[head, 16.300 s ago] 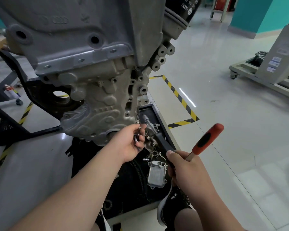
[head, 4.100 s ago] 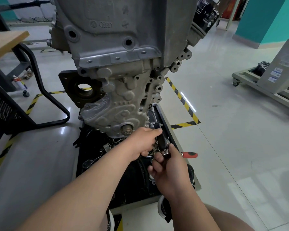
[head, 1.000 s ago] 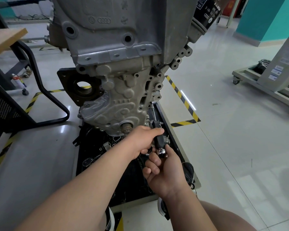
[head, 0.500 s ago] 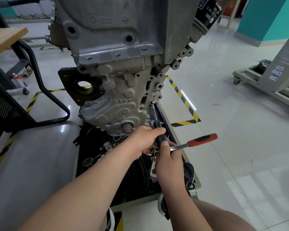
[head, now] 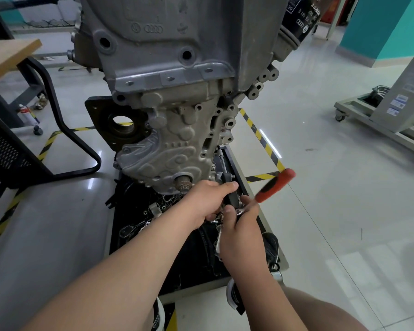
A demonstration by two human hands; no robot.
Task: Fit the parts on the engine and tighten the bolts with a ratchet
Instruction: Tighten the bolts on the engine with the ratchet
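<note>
A grey cast engine block hangs upright over a black parts tray. At its lower right corner my left hand grips a dark bracket-like part and holds it against the engine. Just below, my right hand grips the head end of a ratchet, whose red and black handle points up and to the right, blurred by motion. The bolt and socket are hidden between my hands. A splined shaft end sticks out just left of my left hand.
Several loose metal parts lie in the tray, among them a silver casting. A black oil filter sits on the engine's upper right. A black chair frame and a wooden desk stand at left, a wheeled cart at right.
The ratchet handle has swung upward from nearly level to a steep up-right slant. A second ago it was hidden by my right hand. My left hand has stayed on the part.
</note>
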